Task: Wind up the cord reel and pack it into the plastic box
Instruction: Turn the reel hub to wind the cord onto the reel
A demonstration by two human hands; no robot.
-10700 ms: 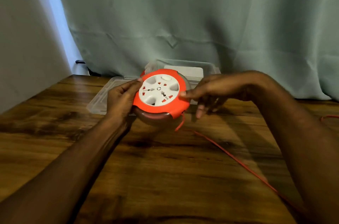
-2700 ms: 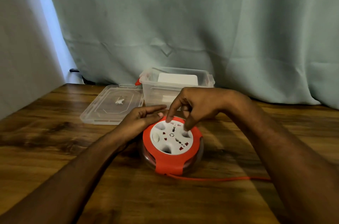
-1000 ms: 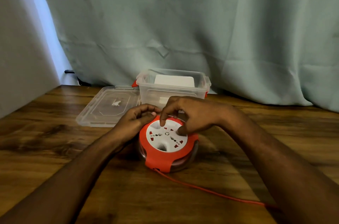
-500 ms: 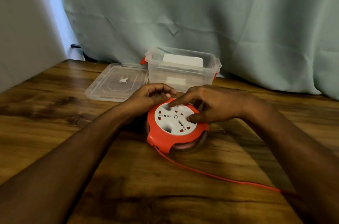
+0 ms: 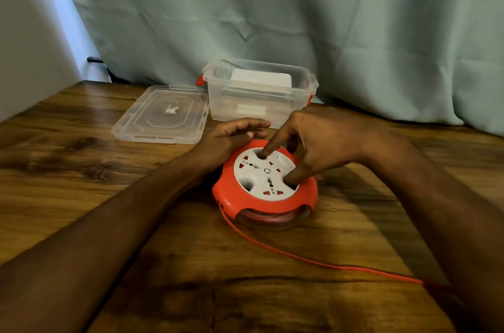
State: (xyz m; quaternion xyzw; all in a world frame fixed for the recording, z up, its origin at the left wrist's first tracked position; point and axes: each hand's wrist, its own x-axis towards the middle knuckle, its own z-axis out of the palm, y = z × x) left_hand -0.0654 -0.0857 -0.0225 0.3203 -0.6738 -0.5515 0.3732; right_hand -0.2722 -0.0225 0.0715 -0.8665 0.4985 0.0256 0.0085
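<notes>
Right hand (image 5: 324,141) sits over the orange cord reel (image 5: 264,188), forefinger tip and thumb tip each sunk in a round recess of the white socket face (image 5: 263,175), pinching it. Left hand (image 5: 231,139) steadies the reel's far-left rim, fingers loosely curled. Reel lies flat on the wooden table (image 5: 81,185); its orange cord (image 5: 313,261) trails off toward the near right. Behind stands the clear plastic box (image 5: 259,98), lidless, with its lid (image 5: 163,114) flat just to the left.
</notes>
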